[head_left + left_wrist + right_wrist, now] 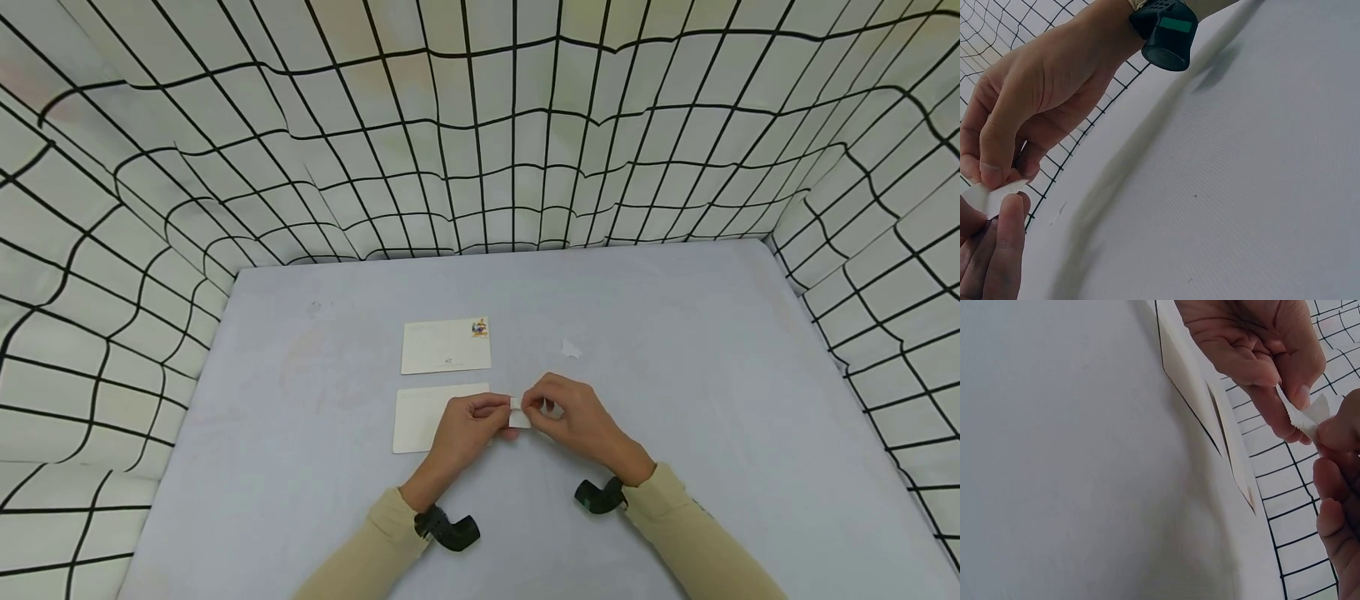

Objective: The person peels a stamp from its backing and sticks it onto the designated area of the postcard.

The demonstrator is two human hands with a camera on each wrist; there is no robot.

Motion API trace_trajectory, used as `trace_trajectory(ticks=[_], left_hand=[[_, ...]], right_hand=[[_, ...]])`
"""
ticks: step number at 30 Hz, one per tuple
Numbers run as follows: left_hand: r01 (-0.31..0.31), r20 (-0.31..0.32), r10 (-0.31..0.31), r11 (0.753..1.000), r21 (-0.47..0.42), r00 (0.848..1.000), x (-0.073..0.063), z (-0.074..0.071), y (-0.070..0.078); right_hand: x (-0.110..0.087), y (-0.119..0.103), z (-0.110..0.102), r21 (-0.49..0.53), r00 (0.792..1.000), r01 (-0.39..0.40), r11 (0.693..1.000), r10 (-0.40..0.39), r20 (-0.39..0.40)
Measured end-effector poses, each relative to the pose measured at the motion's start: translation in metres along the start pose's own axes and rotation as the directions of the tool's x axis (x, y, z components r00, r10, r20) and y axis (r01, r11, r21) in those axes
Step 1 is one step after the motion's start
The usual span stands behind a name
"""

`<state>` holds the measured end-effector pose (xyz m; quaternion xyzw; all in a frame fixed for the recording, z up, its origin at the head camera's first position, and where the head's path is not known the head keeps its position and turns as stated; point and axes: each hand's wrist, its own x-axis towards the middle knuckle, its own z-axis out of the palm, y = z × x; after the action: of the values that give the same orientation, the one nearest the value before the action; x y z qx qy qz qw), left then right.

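Observation:
Between both hands is a small white stamp (519,419), its blank side showing in the head view. Its toothed edge appears in the right wrist view, where the stamp (1302,419) is bent and a flap of paper stands off it. My left hand (467,427) pinches its left side between thumb and fingers. From the other side my right hand (576,414) pinches the paper with thumb and forefinger. A cream postcard (422,419) lies beside the left hand, its right part hidden behind that hand. Beyond it lies another postcard (442,350) with a colourful stamp (480,327) at its upper right corner.
A torn white paper scrap (571,348) lies on the white table (675,333), beyond the right hand. Black netting (495,142) over pale walls rises at the back and sides. Each wrist wears a black camera mount (448,530).

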<state>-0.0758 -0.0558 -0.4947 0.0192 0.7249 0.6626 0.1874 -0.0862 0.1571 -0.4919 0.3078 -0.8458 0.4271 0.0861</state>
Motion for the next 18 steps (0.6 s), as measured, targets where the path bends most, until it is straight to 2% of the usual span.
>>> trace_trajectory(ticks=[8, 14, 18], left_hand=[[0.001, 0.024, -0.001, 1.0, -0.008, 1.0, -0.0001, -0.0009, -0.0003], [0.007, 0.021, -0.007, 1.0, -0.01, 1.0, -0.0001, -0.0016, 0.0007], [0.016, 0.011, -0.016, 1.0, -0.008, 1.0, 0.0001, -0.0021, 0.0008]], right_hand=[[0.0002, 0.002, -0.0031, -0.072, 0.99, 0.141, 0.987, -0.139, 0.028], [0.0022, 0.0053, -0.0026, -0.176, 0.962, 0.275, 0.945, -0.271, 0.044], [0.0023, 0.0077, -0.001, -0.194, 0.95, 0.311, 0.93, -0.31, 0.04]])
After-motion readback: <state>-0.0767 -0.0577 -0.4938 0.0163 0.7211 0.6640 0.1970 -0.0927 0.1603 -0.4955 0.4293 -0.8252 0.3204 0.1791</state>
